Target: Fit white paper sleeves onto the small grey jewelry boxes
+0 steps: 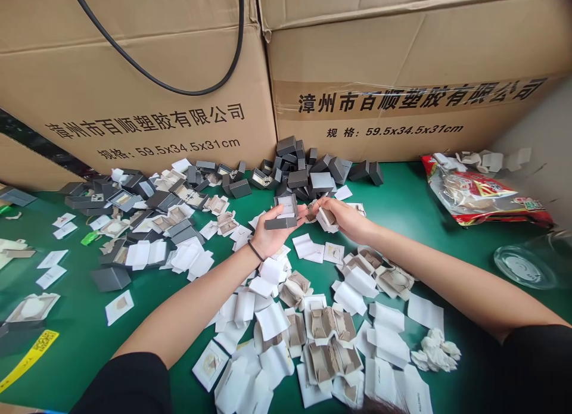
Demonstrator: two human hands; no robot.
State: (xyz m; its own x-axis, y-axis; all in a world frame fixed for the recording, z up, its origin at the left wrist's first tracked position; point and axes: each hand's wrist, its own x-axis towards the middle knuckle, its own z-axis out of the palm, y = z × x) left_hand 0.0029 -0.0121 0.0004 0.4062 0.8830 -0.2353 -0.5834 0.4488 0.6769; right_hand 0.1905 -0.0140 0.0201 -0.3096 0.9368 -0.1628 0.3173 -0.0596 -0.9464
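Left hand [271, 235] palm up, fingers grasping an open dark grey box [281, 223], at table centre; palm under it probably to steady it, thumb over the pale interior. Right hand [351, 218] just beside it, fingers gripping a pale card insert [328, 222]; exact fingertip contact too small to tell. Hands nearly meet, likely so the pieces stay within easy reach of each other.

Dark box pile [298, 179] on the far side, against the cartons [402, 56], which block any reach beyond. Left cluster [170, 202]: dark boxes mixed with white slips. Near side: loose card trays [333, 324] and white papers [272, 321] overlapping between the forearms, cluttering the green table [402, 202]. Crumpled tissue [435, 349] near right. Red snack bag [487, 190] far right, clear container [521, 268] nearer, both well apart from the hands. Black cable [179, 86] hangs before the cartons. Yellow strip [29, 359] near left.
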